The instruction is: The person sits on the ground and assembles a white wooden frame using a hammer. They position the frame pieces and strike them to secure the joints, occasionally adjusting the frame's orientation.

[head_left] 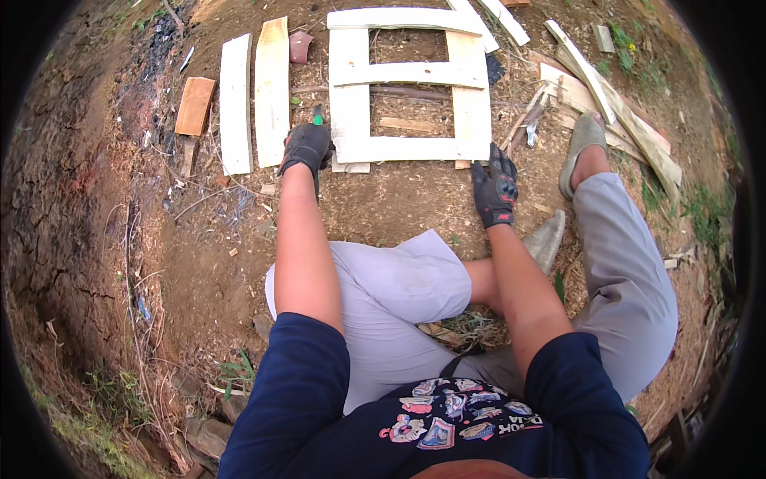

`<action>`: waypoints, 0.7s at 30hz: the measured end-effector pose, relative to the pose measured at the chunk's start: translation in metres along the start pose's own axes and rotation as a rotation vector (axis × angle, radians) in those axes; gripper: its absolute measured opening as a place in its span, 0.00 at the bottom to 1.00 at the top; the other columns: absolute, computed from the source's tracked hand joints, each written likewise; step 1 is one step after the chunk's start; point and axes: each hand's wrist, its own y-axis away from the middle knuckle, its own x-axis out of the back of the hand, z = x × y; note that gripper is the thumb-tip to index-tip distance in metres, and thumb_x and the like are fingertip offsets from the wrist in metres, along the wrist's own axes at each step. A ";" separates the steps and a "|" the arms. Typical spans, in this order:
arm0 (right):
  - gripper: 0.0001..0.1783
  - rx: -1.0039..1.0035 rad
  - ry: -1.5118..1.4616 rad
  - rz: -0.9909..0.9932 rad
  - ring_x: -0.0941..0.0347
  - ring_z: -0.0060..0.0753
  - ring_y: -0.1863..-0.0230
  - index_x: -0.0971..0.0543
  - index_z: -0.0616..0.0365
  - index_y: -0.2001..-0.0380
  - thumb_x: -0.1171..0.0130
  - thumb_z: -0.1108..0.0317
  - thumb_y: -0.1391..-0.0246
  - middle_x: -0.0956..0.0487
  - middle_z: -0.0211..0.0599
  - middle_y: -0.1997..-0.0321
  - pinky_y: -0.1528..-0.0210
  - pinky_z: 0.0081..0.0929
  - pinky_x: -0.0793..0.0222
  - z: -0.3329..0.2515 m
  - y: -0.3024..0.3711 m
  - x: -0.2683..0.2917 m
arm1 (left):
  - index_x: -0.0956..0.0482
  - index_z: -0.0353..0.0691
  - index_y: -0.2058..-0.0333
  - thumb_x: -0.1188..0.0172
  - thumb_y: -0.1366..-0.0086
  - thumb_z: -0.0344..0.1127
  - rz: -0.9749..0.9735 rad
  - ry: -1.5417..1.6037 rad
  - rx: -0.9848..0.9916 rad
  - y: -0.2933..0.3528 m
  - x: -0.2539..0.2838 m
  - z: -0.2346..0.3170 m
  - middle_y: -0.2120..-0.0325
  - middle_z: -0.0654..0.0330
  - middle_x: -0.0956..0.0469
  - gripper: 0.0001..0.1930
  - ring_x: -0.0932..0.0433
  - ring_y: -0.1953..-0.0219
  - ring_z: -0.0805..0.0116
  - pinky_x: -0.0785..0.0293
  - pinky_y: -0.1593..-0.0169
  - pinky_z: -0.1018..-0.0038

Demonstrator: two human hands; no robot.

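Note:
On the ground before me lies a frame of pale wooden boards (349, 112), with two uprights and three crosspieces. My left hand (305, 147), in a black glove, is closed around a dark tool with a green band (317, 120). Its lower end sticks out below my fist, and I cannot make out its kind. That fist is beside the frame's lower left corner. Also gloved in black, my right hand (496, 188) has its fingers stretched out, with the fingertips at the lower right corner of the frame. It holds nothing.
Left of the frame lie two loose pale boards (237, 104) and a short brown wood block (195, 106). A reddish shard (300, 47) is near them. Piled planks (594, 84) lie at the far right, beyond my shod right foot (585, 152). Wood chips litter the dirt.

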 end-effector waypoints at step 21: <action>0.38 -0.045 0.005 -0.031 0.36 0.59 0.24 0.30 0.59 0.26 0.37 0.50 0.33 0.27 0.53 0.26 0.22 0.51 0.40 -0.005 0.000 0.008 | 0.14 0.39 0.58 0.43 0.25 0.39 -0.049 0.068 0.000 0.000 0.000 -0.006 0.71 0.59 0.15 0.12 0.21 0.77 0.70 0.23 0.74 0.67</action>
